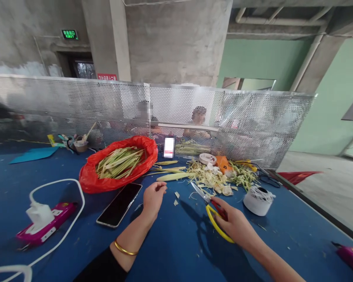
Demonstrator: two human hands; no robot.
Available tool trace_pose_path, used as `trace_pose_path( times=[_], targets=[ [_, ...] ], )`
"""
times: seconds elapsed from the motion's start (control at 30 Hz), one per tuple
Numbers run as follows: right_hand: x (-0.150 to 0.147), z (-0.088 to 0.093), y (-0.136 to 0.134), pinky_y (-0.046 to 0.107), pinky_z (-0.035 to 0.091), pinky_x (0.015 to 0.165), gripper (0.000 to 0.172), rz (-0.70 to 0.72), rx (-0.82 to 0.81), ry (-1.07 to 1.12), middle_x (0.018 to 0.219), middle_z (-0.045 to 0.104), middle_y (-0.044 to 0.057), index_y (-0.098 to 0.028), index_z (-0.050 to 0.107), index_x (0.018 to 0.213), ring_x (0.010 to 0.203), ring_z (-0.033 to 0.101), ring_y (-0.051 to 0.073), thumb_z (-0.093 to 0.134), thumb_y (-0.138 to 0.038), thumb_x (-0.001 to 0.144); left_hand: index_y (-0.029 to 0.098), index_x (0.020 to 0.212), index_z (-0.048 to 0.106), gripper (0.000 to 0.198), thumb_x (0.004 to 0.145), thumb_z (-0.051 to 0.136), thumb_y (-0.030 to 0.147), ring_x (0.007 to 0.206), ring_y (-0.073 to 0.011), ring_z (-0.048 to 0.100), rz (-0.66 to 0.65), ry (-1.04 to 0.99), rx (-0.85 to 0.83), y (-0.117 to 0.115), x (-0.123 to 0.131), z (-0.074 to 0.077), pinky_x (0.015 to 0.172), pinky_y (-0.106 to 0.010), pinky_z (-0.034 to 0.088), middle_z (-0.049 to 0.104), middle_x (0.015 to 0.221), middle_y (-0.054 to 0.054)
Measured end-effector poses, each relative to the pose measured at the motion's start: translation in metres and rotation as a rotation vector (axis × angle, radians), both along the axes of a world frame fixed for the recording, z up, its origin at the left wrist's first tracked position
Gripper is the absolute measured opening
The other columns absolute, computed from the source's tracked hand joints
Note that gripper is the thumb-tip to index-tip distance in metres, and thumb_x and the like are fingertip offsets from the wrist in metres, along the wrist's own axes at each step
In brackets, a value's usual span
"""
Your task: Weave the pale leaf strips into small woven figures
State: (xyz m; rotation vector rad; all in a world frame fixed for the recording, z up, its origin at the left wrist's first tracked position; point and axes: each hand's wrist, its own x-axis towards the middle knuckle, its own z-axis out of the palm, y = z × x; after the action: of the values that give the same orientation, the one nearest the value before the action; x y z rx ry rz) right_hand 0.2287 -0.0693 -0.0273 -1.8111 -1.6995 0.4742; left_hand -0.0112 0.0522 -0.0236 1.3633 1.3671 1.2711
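My right hand (234, 224) holds a pair of scissors (199, 191) with one red and one yellow handle, blades pointing forward and apart from the blue table. To the left, my left hand (153, 199) is raised with its fingers curled in a pinch; whatever it may hold is too small or hidden to make out. Beyond it lie pale green dried leaf strips (176, 177). A pile of plant scraps (213, 178) sits past the scissor tips. Small cut bits (177, 194) are scattered between my hands.
A red plastic bag (90, 182) of leaf strips stands left, beside a phone (119, 205). A purple power strip (51, 225) with a white charger lies nearer. At right is a white roll of cord (258, 201). A perforated metal screen (253, 125) closes the back; people sit behind.
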Motion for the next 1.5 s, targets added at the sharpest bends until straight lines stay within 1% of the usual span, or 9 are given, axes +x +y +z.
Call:
trace_pose_path(
  times=[0.17,0.3,0.43,0.53,0.7,0.83,1.0,1.23,1.5],
  targets=[
    [-0.011,-0.013,0.013,0.023,0.047,0.059,0.029,0.328,-0.106,0.275,0.073,0.071,-0.002,-0.022,0.075,0.096,0.065,0.063,0.017,0.067,-0.028,0.068,0.015,0.087,0.069,0.028,0.066,0.062,0.032,0.072,-0.0171,0.065,0.044,-0.069,-0.013,0.0,-0.002,0.006,0.063,-0.025,0.048,0.072,0.082,-0.007],
    [0.006,-0.013,0.039,0.029,0.05,0.067,0.024,-0.017,-0.015,0.309,0.081,0.074,0.002,-0.021,0.076,0.086,0.079,0.066,0.023,0.068,-0.027,0.064,0.015,0.084,0.07,0.028,0.064,0.063,0.033,0.068,-0.0166,0.065,0.027,-0.075,-0.014,-0.003,-0.003,0.009,0.06,-0.025,0.047,0.071,0.078,-0.006],
    [0.032,-0.002,0.039,0.031,0.051,0.064,0.034,-0.131,0.006,0.33,0.092,0.075,0.008,-0.018,0.076,0.097,0.083,0.067,0.026,0.062,-0.034,0.071,0.017,0.085,0.07,0.028,0.067,0.061,0.036,0.07,-0.0179,0.066,-0.023,-0.006,0.002,-0.002,-0.003,0.008,0.06,-0.026,0.048,0.072,0.08,-0.006],
    [0.037,0.01,0.01,0.029,0.051,0.058,0.047,-0.023,-0.13,0.408,0.086,0.075,0.007,-0.017,0.072,0.111,0.068,0.066,0.021,0.066,-0.041,0.07,0.02,0.082,0.072,0.023,0.069,0.062,0.036,0.076,-0.0207,0.067,-0.106,0.107,0.029,0.002,-0.002,0.003,0.068,-0.029,0.048,0.073,0.082,-0.005],
    [0.06,0.04,-0.063,0.032,0.052,0.082,0.045,0.188,-0.341,0.403,0.11,0.072,0.008,-0.023,0.072,0.113,0.096,0.066,0.026,0.071,-0.043,0.073,0.024,0.081,0.073,0.018,0.065,0.068,0.031,0.088,-0.0253,0.066,-0.242,0.292,0.051,0.001,0.001,-0.001,0.083,-0.032,0.045,0.075,0.087,-0.005],
    [0.108,0.044,-0.126,0.034,0.049,0.092,0.045,0.05,-0.36,0.244,0.122,0.067,0.009,-0.028,0.071,0.115,0.109,0.063,0.031,0.069,-0.048,0.075,0.025,0.088,0.073,0.021,0.073,0.063,0.036,0.091,-0.0257,0.066,-0.372,0.474,0.111,-0.011,0.007,0.005,0.081,-0.033,0.045,0.074,0.095,-0.004],
    [0.132,0.02,-0.17,0.034,0.051,0.09,0.047,-0.146,-0.333,-0.053,0.125,0.066,0.007,-0.033,0.067,0.121,0.108,0.064,0.032,0.064,-0.049,0.078,0.025,0.098,0.072,0.027,0.079,0.057,0.037,0.103,-0.0276,0.063,-0.475,0.686,0.201,-0.03,0.022,0.007,0.089,-0.035,0.045,0.072,0.108,-0.005],
    [0.113,0.008,-0.124,0.033,0.05,0.09,0.044,-0.021,-0.229,-0.163,0.125,0.066,0.002,-0.031,0.064,0.125,0.109,0.064,0.028,0.057,-0.036,0.081,0.015,0.139,0.048,0.064,0.083,0.051,0.048,0.139,-0.0301,0.033,-0.659,1.068,0.175,-0.048,0.043,0.004,0.112,-0.043,0.028,0.04,0.149,-0.012],
    [0.115,-0.004,-0.055,0.037,0.049,0.092,0.045,-0.106,-0.026,0.009,0.117,0.071,0.005,-0.024,0.069,0.119,0.106,0.065,0.03,0.06,-0.041,0.078,0.009,0.142,0.041,0.072,0.089,0.038,0.057,0.142,-0.03,0.027,-0.784,1.203,0.355,-0.028,0.078,-0.006,0.115,-0.044,0.022,0.031,0.152,-0.017]
  ],
)
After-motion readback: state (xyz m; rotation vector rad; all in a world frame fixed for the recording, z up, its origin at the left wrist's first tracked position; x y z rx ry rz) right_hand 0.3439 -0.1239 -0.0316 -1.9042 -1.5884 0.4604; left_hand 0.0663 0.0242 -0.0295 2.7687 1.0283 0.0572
